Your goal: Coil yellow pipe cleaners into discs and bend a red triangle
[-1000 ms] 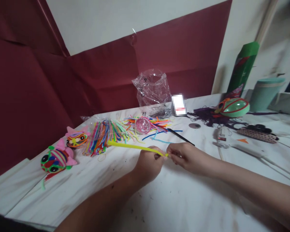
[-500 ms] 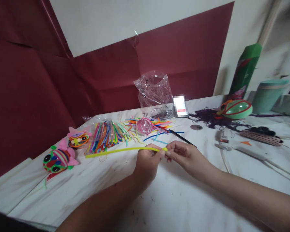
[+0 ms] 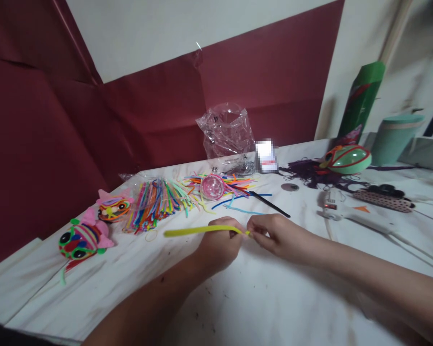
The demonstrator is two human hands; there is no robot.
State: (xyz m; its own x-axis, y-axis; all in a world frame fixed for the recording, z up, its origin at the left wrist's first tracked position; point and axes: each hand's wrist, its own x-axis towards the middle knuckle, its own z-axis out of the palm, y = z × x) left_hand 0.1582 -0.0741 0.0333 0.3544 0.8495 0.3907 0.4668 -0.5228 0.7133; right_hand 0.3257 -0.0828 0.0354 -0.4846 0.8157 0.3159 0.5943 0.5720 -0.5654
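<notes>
A yellow pipe cleaner stretches leftward just above the white marble table. My left hand is closed round its right part. My right hand pinches the very end of the same stem, fingertips meeting those of the left hand. A heap of coloured pipe cleaners lies behind my hands, with a pink glittery ball on it. Two pipe-cleaner fish figures sit at the left.
A crumpled clear plastic bag stands at the back against dark red paper. A black stick, a white glue gun, a green half-ball, purple threads, a teal cup and a green carton lie to the right.
The free left end of the yellow pipe cleaner has swung and shortened toward my hands; both hands stayed pinched together at about the same place.
</notes>
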